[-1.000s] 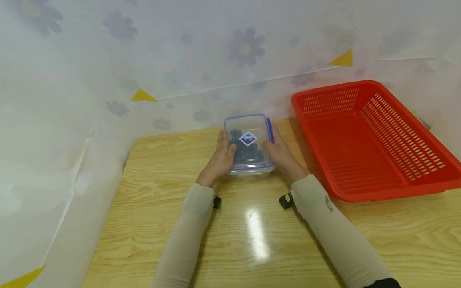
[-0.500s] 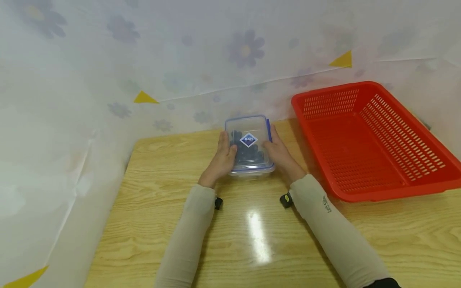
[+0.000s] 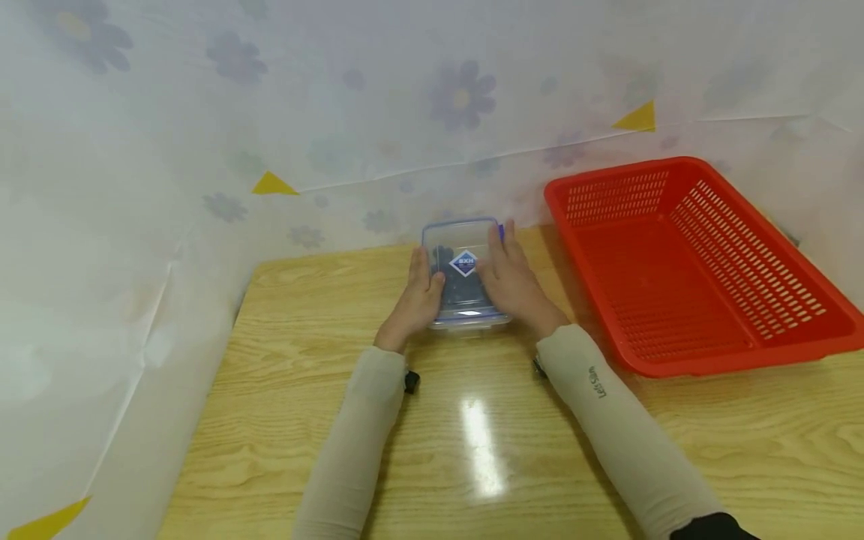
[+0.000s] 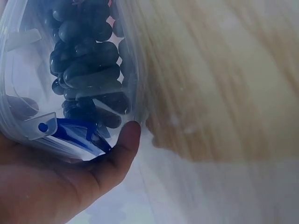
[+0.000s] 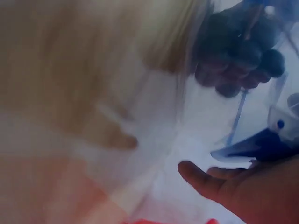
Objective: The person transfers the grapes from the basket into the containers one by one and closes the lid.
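A clear plastic food container point(image 3: 460, 234) with a blue-edged lid and a diamond-shaped label lies on the wooden table. Dark grapes point(image 4: 88, 65) show through its wall in both wrist views. My left hand point(image 3: 413, 301) grips the left side, thumb over the lid's edge and fingers along the wall. A blue clip point(image 4: 77, 133) is beside that hand in the left wrist view. Flatter, my right hand point(image 3: 513, 289) lies over the lid's right edge with straight fingers. In the right wrist view, another blue clip point(image 5: 264, 147) is near its fingers.
A red slotted plastic basket point(image 3: 675, 277) stands to the right of the container. Behind the wooden table point(image 3: 304, 420) hangs a flower-patterned sheet point(image 3: 378, 97) with yellow tape pieces on it.
My right hand has turned from gripping the container's right side to lying over the lid's right edge, fingers straighter and pointing away. My left hand and the container have hardly moved.
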Available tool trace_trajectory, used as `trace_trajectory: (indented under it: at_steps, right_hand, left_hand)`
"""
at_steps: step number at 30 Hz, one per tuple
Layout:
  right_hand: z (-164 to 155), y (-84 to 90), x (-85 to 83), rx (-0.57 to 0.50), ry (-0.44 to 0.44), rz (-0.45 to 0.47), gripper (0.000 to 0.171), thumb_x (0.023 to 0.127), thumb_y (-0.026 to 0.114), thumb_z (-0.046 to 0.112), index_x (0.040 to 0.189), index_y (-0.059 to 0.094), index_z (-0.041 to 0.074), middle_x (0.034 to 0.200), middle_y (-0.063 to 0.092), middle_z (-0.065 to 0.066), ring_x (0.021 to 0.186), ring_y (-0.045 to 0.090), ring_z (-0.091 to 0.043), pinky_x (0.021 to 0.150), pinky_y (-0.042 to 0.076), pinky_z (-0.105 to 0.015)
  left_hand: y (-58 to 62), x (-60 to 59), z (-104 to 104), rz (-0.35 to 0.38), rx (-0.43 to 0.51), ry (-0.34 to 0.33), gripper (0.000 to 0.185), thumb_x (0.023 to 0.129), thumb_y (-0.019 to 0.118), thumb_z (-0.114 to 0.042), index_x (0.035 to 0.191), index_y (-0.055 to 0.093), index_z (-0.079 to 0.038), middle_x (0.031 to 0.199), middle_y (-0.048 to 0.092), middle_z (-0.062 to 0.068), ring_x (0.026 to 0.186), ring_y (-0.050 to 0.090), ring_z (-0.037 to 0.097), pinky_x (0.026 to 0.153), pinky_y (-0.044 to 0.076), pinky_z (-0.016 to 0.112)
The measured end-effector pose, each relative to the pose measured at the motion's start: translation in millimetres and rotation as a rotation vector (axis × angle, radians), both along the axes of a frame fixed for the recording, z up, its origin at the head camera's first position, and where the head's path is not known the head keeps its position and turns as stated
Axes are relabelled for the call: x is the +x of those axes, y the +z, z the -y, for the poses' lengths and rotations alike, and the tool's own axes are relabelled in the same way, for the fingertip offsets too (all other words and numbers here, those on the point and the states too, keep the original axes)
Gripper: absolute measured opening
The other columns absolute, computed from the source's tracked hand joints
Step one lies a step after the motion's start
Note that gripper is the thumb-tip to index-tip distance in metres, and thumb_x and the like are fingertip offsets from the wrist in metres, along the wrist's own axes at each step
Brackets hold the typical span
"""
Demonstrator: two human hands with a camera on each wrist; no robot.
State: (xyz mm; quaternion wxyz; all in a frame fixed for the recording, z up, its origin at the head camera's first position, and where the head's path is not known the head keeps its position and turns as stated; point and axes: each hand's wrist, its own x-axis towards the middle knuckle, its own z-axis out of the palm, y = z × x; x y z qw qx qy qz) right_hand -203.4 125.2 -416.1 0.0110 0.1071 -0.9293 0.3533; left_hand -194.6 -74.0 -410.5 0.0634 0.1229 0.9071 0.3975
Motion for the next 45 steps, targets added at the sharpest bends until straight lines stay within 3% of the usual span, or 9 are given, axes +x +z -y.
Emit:
trace_trajectory:
  at_steps: [4, 7, 13, 22, 34, 45]
  right_hand:
    - [1.5, 4.8, -0.8, 0.123, 0.027, 0.075, 0.074, 0.108, 0.030, 0.046, 0.162, -0.008, 0.013, 0.166, -0.019, -0.011, 0.152, 0.003, -0.041, 0.117, 0.014, -0.061]
    - [2.2, 9.1, -1.5, 0.161, 0.061, 0.133, 0.074, 0.108, 0.027, 0.047, 0.161, -0.009, 0.009, 0.165, -0.022, -0.012, 0.152, 0.004, -0.041, 0.118, 0.014, -0.059]
    - [4.5, 14.6, -0.7, 0.144, 0.058, 0.149, 0.073, 0.108, 0.028, 0.042, 0.161, -0.005, 0.004, 0.165, -0.020, -0.015, 0.148, 0.018, -0.045, 0.117, 0.021, -0.055]
    - [6.5, 13.6, 0.7, 0.144, 0.047, 0.148, 0.073, 0.108, 0.028, 0.045, 0.161, -0.005, 0.008, 0.165, -0.023, -0.008, 0.149, 0.020, -0.043, 0.117, 0.021, -0.056]
    - [3.7, 12.2, 0.1, 0.148, 0.059, 0.150, 0.073, 0.108, 0.029, 0.043, 0.161, -0.006, 0.006, 0.165, -0.023, -0.011, 0.147, 0.022, -0.044, 0.116, 0.023, -0.056]
    - [3.0, 12.3, -1.2, 0.143, 0.068, 0.144, 0.074, 0.108, 0.030, 0.043, 0.161, -0.006, 0.006, 0.164, -0.025, -0.010, 0.149, 0.018, -0.043, 0.117, 0.022, -0.055]
  left_hand:
    - [-1.3, 0.7, 0.8, 0.006, 0.008, 0.004, 0.065, 0.111, 0.028, -0.024, 0.158, -0.007, 0.003, 0.166, -0.010, 0.022, 0.153, -0.010, 0.028, 0.121, -0.001, 0.037]
    - [-1.7, 1.1, 2.2, 0.008, 0.015, 0.006, 0.065, 0.111, 0.029, -0.024, 0.159, -0.006, 0.003, 0.166, -0.010, 0.022, 0.153, -0.009, 0.028, 0.120, -0.001, 0.035]
    - [-0.8, 0.5, 3.1, -0.009, 0.023, 0.008, 0.064, 0.112, 0.030, -0.025, 0.159, -0.003, 0.003, 0.166, -0.008, 0.022, 0.153, -0.007, 0.028, 0.121, 0.001, 0.040]
    - [0.3, 1.6, 3.7, 0.006, 0.019, 0.025, 0.065, 0.112, 0.030, -0.026, 0.160, -0.005, -0.001, 0.167, -0.009, 0.018, 0.153, -0.007, 0.028, 0.120, 0.003, 0.052]
    - [0.3, 1.0, 2.2, 0.024, 0.001, 0.046, 0.067, 0.112, 0.033, -0.030, 0.161, -0.004, -0.004, 0.168, -0.009, 0.016, 0.153, -0.004, 0.029, 0.121, 0.005, 0.048]
    - [6.0, 2.2, -1.7, -0.030, -0.098, 0.071, 0.064, 0.111, 0.035, -0.027, 0.159, 0.004, 0.003, 0.166, -0.001, 0.020, 0.153, 0.004, 0.033, 0.121, 0.009, 0.046]
